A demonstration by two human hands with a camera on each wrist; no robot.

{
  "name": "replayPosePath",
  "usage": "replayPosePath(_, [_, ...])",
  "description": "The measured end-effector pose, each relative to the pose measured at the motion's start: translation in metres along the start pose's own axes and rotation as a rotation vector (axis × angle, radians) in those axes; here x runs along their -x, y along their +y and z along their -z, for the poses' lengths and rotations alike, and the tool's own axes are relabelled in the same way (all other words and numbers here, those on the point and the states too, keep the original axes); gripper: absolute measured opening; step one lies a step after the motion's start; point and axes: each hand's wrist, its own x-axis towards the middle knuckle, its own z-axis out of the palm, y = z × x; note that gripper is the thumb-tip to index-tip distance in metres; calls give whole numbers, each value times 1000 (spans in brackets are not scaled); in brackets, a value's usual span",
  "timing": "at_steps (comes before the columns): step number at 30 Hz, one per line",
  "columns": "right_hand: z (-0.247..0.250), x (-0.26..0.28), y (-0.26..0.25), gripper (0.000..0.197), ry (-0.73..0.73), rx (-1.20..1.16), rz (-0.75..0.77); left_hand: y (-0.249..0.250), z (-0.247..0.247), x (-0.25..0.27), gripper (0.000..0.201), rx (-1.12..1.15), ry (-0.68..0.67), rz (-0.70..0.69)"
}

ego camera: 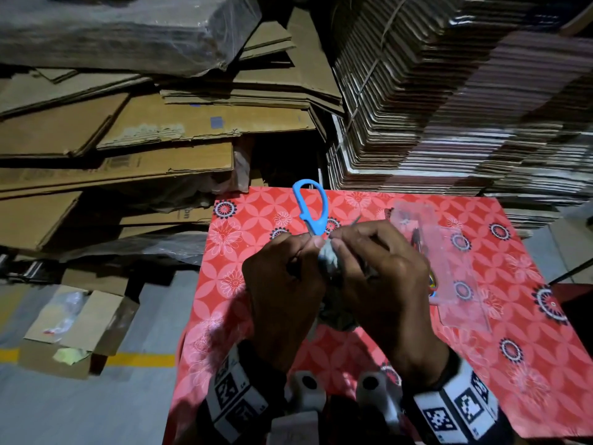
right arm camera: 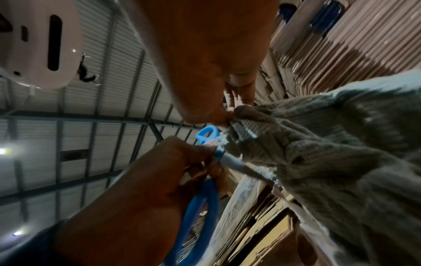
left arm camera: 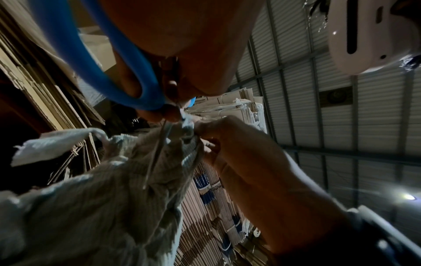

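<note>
Behind the table, on my feed, flattened cardboard sheets (ego camera: 128, 130) pile up at the left and a strapped stack of cartons (ego camera: 449, 107) rises at the right. Nearer, the table (ego camera: 513, 364) carries a red flower-patterned cover, and a clear plastic pack (ego camera: 449, 261) lies on its right half, to the right of the hands. Above the middle of that cover I see both hands holding up a grey knitted cloth (ego camera: 327, 260). It hangs bunched between the palms, off the surface, with a loose corner trailing in the left wrist view. The left hand (ego camera: 285, 284) has its fingers curled round the scissors (ego camera: 309, 203) near the pivot, the large blue handle loop sticking up and away from me, the blades lying down along the cloth. The right hand (ego camera: 385, 277) pinches the cloth's top edge between thumb and forefinger, close against the left hand's fingertips. Whether the blades are parted I cannot tell
</note>
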Motion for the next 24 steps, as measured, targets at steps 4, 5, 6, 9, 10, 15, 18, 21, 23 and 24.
replayPosePath(4, [2,5,3,8,-47,-40,24,0,1,1,33,-3,-16,13])
replayPosePath(5, [2,3,8,9,-40,-54,0,0,1,1,32,-3,-25,17])
replayPosePath(6, [3,1,12,11,-30,-69,-32,0,1,1,31,-18,-34,18])
replayPosePath(9, [2,-4,19,11,24,-103,-102,-1,-1,0,32,-51,-44,27])
replayPosePath(10, [1,-3,18,11,36,-108,-108,-1,-1,0,32,-57,-40,26])
replayPosePath(15, [-3,13,4,11,-67,-113,-23,-4,-1,0,33,-45,-13,18])
replayPosePath(18, [3,-1,22,11,-36,-178,-63,-6,-2,0,38,-36,-35,33])
replayPosePath(21, [9,-16,37,10,50,-215,-147,-5,-2,4,37,40,-45,73])
replayPosePath(23, [12,-17,36,9,58,-226,-144,-4,0,5,35,74,-39,68])
replayPosePath(24, [15,-16,35,9,61,-229,-130,-3,1,5,33,95,-36,60])
